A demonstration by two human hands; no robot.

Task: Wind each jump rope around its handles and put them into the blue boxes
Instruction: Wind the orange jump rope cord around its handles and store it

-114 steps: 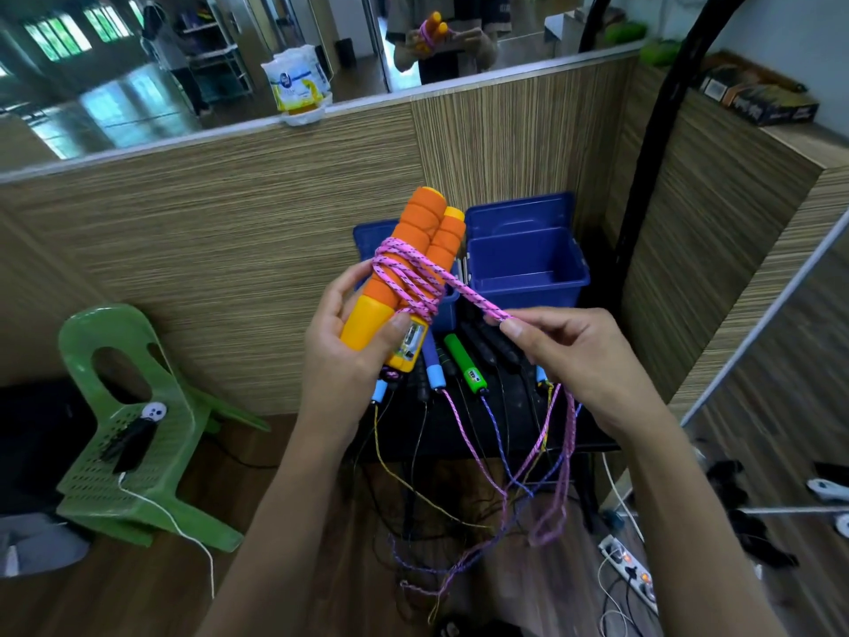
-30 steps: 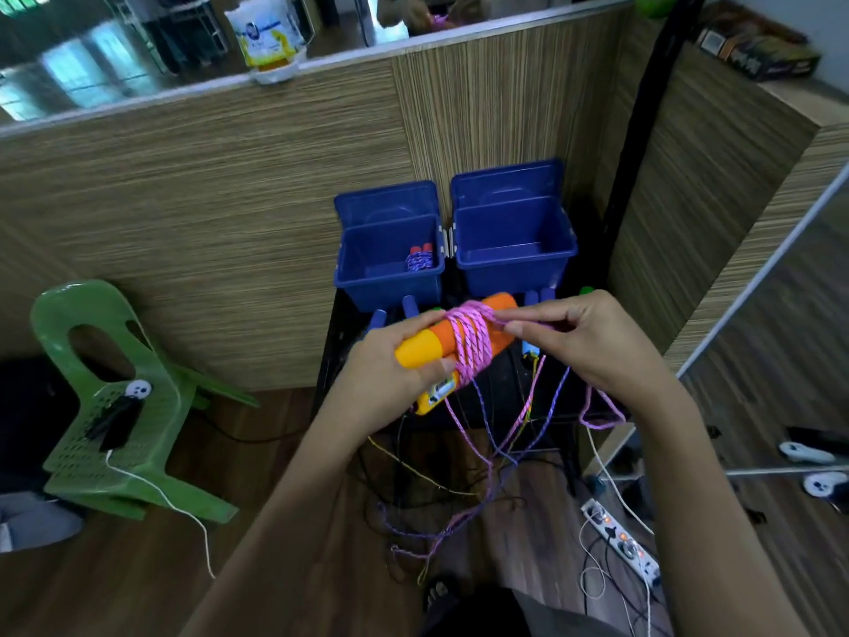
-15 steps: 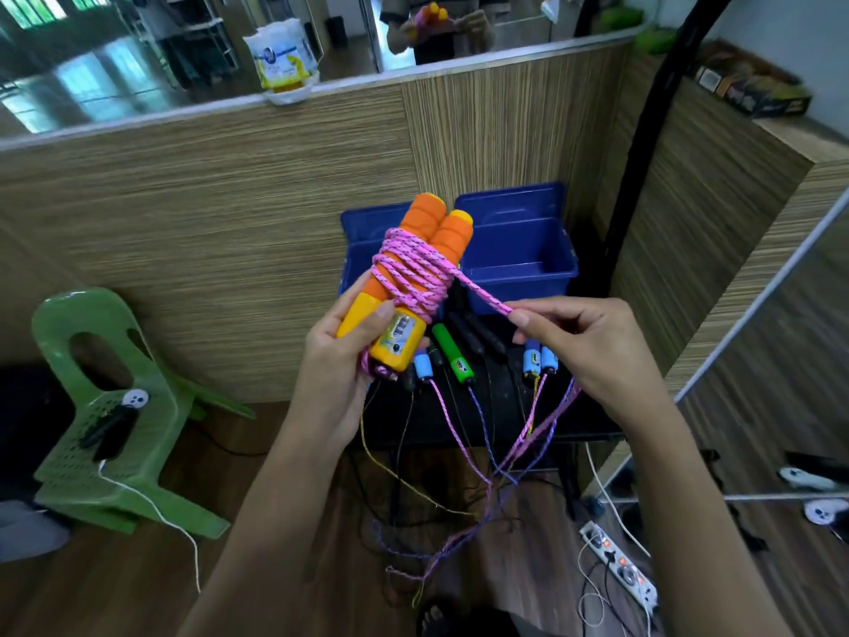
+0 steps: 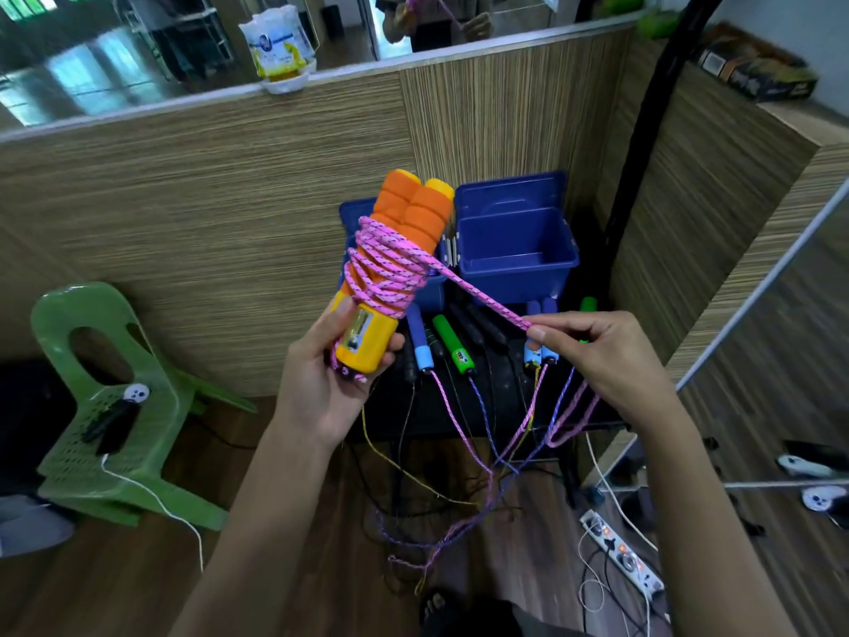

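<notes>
My left hand (image 4: 317,383) grips the yellow bottom ends of two orange foam jump rope handles (image 4: 409,218), held upright side by side. Several turns of pink rope (image 4: 390,273) wrap their middle. A taut strand runs down and right to my right hand (image 4: 606,356), which pinches it between thumb and forefinger; a pink loop hangs below that hand. Two blue boxes stand behind: the right box (image 4: 519,264) looks empty, the left box (image 4: 434,289) is mostly hidden by the handles.
More jump ropes with blue (image 4: 420,342), green (image 4: 452,342) and black handles lie on a small black table (image 4: 459,406), cords dangling to the wooden floor. A green plastic chair (image 4: 105,406) stands left, a power strip (image 4: 620,551) lower right. Wooden partitions enclose the back.
One second ago the handles lay low and sideways with my right hand at the wraps. Now they stand upright and raised, and my right hand has pulled the strand out taut to the right.
</notes>
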